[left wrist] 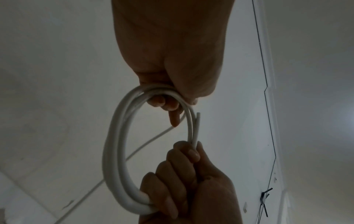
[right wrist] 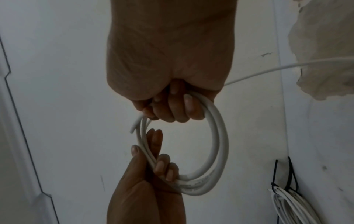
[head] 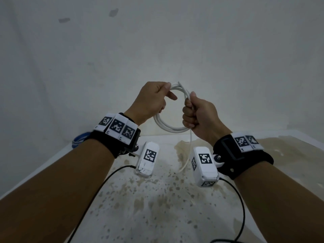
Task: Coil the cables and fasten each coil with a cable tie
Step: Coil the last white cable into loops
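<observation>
A white cable [head: 171,128] is wound into a round coil [left wrist: 116,159] of several loops, held up in front of the wall. My left hand [head: 154,99] pinches the coil's top left between thumb and curled fingers, its forefinger sticking out through the ring. My right hand [head: 194,114] grips the coil's right side [right wrist: 220,136] in a fist. One cut cable end [left wrist: 197,119] pokes out near the top. The loose tail [head: 188,155] hangs from the coil down to the table.
A stained white table [head: 157,199] lies below the hands. A blue and white coil [head: 79,140] sits at its back left edge. In the right wrist view a white bundle with black cable ties [right wrist: 283,191] shows. Black camera leads [head: 242,207] trail from both wrists.
</observation>
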Demonstrator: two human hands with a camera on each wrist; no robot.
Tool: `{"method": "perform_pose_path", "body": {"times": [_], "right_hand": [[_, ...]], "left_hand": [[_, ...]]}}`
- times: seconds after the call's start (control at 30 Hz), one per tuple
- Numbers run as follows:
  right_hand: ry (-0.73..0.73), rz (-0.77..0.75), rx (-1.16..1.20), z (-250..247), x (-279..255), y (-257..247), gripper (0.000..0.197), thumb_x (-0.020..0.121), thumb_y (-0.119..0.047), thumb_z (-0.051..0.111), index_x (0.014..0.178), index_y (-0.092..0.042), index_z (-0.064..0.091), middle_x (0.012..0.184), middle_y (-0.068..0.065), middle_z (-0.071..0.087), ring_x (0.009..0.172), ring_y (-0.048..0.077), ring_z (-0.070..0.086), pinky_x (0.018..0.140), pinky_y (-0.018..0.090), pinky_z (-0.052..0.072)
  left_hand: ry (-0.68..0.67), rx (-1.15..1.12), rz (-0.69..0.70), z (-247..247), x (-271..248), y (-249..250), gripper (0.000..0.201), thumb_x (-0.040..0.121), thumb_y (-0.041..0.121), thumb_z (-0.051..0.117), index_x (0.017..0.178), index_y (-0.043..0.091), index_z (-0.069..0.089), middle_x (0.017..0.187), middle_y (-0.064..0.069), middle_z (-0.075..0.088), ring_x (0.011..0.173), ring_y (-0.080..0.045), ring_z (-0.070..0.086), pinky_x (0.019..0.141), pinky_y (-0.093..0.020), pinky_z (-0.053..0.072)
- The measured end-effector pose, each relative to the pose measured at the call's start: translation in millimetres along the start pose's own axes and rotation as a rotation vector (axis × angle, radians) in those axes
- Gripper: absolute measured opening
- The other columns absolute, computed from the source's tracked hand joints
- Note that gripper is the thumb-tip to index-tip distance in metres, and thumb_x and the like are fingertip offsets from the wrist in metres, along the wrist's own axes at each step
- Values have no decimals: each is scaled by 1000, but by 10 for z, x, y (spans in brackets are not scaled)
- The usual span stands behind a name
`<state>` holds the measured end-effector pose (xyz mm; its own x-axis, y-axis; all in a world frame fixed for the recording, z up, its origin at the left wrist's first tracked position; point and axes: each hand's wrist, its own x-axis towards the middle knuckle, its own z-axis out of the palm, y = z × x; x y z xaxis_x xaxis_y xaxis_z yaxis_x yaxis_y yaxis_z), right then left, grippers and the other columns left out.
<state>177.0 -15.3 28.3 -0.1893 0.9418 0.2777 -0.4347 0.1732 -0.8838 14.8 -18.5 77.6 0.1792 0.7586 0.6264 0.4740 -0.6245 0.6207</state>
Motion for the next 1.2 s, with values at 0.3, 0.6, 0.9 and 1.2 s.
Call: {"method": "perform_pose_path", "body": {"times": [0.3, 0.6, 0.9, 1.2], "right_hand": [[1, -36, -105, 122, 26, 35, 44, 105, -40, 37, 67, -19, 40, 53, -4, 24, 46, 12, 16, 52, 32, 11], [-45, -89, -288, 205, -15, 32, 44, 105, -40, 39, 68, -16, 45, 52, -5, 30, 44, 13, 24, 45, 25, 24], [219, -444, -1026, 74, 166, -129, 24, 101, -33, 49, 111, -20, 65, 108, -3, 62, 97, 15, 59, 90, 33, 45], [-19, -238, -707, 80, 53, -400, 19, 84, -17, 76, 85, 2, 73, 68, 9, 69, 63, 22, 69, 60, 31, 59]], "left_hand": [[-154, 52, 62, -200, 32, 7, 27, 103, 15, 42, 108, 12, 68, 67, 10, 60, 50, -12, 42, 47, -26, 41], [79, 55, 182, -91, 6, -107, 32, 96, 32, 60, 81, 6, 72, 53, 9, 37, 50, -6, 32, 52, -21, 29], [168, 41, 167, -74, -85, -212, 26, 95, 29, 61, 82, 12, 76, 47, 13, 41, 50, -5, 36, 53, -19, 30], [254, 59, 184, -139, -61, -212, 28, 95, 30, 62, 80, 9, 74, 55, 6, 49, 54, -5, 41, 56, -22, 34]]}}
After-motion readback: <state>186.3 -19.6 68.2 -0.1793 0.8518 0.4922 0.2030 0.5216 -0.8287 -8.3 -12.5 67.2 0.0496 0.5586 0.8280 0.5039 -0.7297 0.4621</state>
